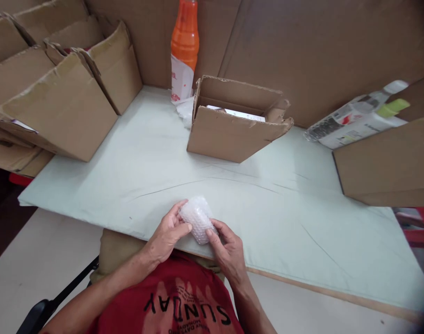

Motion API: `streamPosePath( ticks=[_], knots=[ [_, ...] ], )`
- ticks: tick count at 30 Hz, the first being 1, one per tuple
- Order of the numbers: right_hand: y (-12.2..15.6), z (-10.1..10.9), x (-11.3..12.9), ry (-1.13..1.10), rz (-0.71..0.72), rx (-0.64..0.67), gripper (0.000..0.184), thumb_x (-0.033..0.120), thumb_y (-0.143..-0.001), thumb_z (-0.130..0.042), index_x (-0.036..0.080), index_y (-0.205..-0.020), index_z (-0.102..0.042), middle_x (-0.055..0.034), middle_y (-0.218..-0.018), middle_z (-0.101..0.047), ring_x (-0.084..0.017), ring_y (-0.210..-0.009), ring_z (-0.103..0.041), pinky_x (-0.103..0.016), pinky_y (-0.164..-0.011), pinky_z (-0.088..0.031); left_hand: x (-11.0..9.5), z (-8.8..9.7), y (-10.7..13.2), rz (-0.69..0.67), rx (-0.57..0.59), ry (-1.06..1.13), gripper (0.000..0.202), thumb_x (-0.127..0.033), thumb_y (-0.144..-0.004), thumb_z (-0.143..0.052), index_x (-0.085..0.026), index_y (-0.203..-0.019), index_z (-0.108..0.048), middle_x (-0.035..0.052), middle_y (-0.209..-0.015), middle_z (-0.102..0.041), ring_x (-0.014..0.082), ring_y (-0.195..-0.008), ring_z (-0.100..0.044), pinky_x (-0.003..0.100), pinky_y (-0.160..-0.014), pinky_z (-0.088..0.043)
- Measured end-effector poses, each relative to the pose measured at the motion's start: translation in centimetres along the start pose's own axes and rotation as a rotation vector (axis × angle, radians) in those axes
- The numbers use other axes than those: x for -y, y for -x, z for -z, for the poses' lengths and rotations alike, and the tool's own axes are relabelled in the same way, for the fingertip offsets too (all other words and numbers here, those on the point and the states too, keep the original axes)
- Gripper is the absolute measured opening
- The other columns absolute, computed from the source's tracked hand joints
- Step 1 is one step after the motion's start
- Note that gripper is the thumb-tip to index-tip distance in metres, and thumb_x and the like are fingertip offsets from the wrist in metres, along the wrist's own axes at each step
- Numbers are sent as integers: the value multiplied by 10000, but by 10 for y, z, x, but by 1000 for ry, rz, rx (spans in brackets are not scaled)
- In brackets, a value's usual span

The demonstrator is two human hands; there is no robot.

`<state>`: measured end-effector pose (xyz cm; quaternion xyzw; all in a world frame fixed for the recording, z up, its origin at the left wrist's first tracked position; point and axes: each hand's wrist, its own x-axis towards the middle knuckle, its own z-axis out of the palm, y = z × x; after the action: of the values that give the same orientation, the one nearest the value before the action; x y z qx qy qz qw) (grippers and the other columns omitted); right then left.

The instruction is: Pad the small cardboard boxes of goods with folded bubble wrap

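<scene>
Between my two hands is a small bundle of bubble wrap (pixel 197 217), held just over the front edge of the table. Whatever lies inside the wrap cannot be made out. My left hand (pixel 170 232) grips its left side, the thumb pressed on the near face and the fingers behind. On the lower right, my right hand (pixel 227 246) pinches the bundle between thumb and fingers. Beyond the hands, a narrow open cardboard box (pixel 229 134) stands upright on the table, with white flat pieces showing inside.
A pale cloth covers the table (pixel 145 162). Several open cardboard boxes (pixel 66 106) crowd the left side. An orange bottle (pixel 186 41) stands at the back by a cardboard wall. At right, bottles (pixel 357 116) lean behind another cardboard box (pixel 389 162).
</scene>
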<state>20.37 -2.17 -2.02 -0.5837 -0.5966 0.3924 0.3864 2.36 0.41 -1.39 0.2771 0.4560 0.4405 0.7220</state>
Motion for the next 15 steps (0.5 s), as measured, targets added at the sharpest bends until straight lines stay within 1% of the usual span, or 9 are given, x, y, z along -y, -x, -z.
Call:
streamPosePath(
  ticks=[2,3,4,6,8,10,11,13,15],
  knots=[
    [1,2,-2,81,87,-112,220,329,-919,-636,213,-1091,-708,-100,-1135,-709,-244,-1039,-674,-368,-852,-576,1,-2,0,0,-8,-13,676,-282,-730,-747,-163,-1353,-512,95,-1155,-699,229,-1089,-636,361,-975,-480],
    [1,3,-4,113,119,-159,266,333,-905,-653,219,-1143,-693,-122,-1237,-670,-268,-1144,-637,-401,-897,-565,2,-2,1,-12,-6,-20,658,-282,-731,-750,-163,-1338,-528,89,-1138,-704,223,-1065,-639,352,-957,-484],
    [0,5,-5,123,132,-183,346,346,-897,-663,226,-1221,-661,-139,-1329,-622,-285,-1219,-598,-424,-921,-557,3,-1,2,-28,-1,-26,628,-287,-734,-751,-164,-1315,-548,84,-1122,-707,218,-1044,-641,345,-942,-487],
    [-1,7,-8,66,111,-142,533,398,-890,-671,229,-1381,-552,-161,-1419,-562,-293,-1263,-573,-423,-916,-558,4,0,3,-62,14,-35,556,-307,-745,-750,-167,-1258,-587,74,-1088,-711,213,-1013,-642,335,-919,-490],
    [-3,8,-8,-41,63,-33,601,448,-876,-681,207,-1404,-521,-154,-1330,-631,-270,-1151,-640,-382,-871,-569,4,1,5,-84,44,-42,492,-326,-753,-750,-164,-1197,-618,68,-1052,-711,212,-994,-639,325,-902,-489],
    [-6,7,-8,-107,0,65,476,460,-874,-681,190,-1259,-613,-100,-1087,-725,-226,-942,-689,-331,-793,-572,0,3,5,-86,82,-49,471,-337,-750,-758,-166,-1169,-628,56,-1016,-705,202,-953,-636,303,-863,-489],
    [-7,7,-7,-115,-27,93,384,452,-876,-679,189,-1155,-652,-69,-973,-733,-205,-855,-683,-309,-752,-566,-2,3,5,-80,95,-57,469,-338,-742,-766,-170,-1157,-630,44,-991,-699,190,-917,-630,287,-832,-487],
    [-9,6,-6,-107,-53,106,262,426,-879,-674,194,-1000,-676,-26,-827,-709,-176,-743,-652,-276,-685,-546,-9,4,2,-54,102,-97,433,-334,-727,-775,-171,-1104,-639,15,-913,-678,158,-822,-601,255,-759,-470],
    [-11,7,-6,-106,-36,74,247,412,-863,-688,196,-983,-679,-21,-816,-703,-174,-732,-650,-263,-668,-542,-14,4,-3,-40,78,-160,349,-332,-728,-765,-163,-1010,-649,-12,-818,-638,127,-732,-547,232,-696,-438]
  ],
)
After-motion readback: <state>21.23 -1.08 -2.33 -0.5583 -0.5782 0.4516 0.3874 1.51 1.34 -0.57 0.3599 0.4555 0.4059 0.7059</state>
